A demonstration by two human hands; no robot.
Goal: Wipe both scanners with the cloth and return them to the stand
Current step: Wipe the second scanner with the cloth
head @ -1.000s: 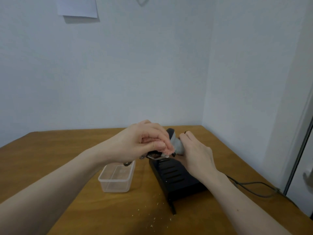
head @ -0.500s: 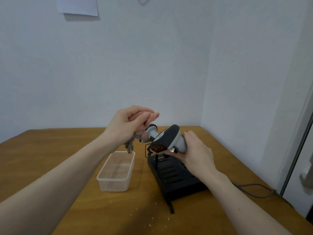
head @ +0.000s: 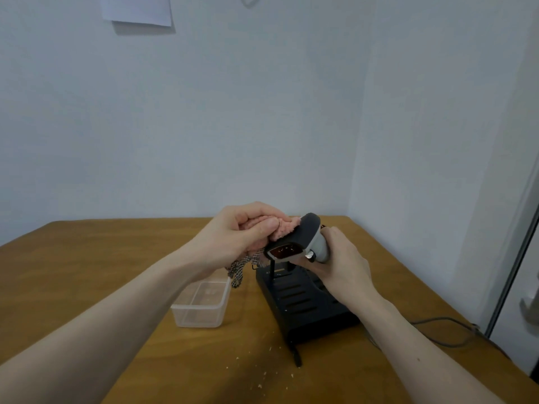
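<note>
Scanner [head: 303,240]: held above stand [head: 303,304] near tabletop's far right corner; right hand [head: 341,272] fingers curled round its grey handle, steadying it for wiping. Cloth [head: 280,231]: bunched in left hand [head: 242,237], fingers gripping, pressed on dark head. Second scanner: not visible. Clear tub [head: 201,304]: left of stand

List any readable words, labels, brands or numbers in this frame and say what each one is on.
None can be read.
Paper sheet on the wall: shows blank, no print visible.
Scanner in the right hand: faint marks in its window, too blurred to read.
Black stand, clear plastic container, pink cloth in the left hand: no text visible.
</note>
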